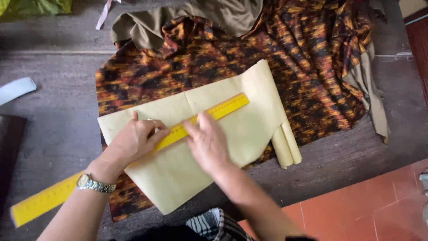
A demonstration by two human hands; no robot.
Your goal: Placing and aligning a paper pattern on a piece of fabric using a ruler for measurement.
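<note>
A cream paper pattern [243, 116] lies on an orange-and-black patterned fabric [285, 58] spread on a grey floor. A long yellow ruler [223, 108] runs diagonally across the paper, from lower left to upper right. My left hand [133, 140], with a wristwatch, presses flat on the ruler and paper near the paper's left edge. My right hand [207, 143] rests on the ruler just right of it, fingers pointing up-left. Whether the right hand holds a small marker is hidden.
Olive cloth [214, 18] lies bunched along the fabric's far edge and right side. The paper's right end is folded into a roll [287, 145]. Red tiles [365, 205] are at lower right, a white strip [15, 89] at left, green cloth [35, 5] at top left.
</note>
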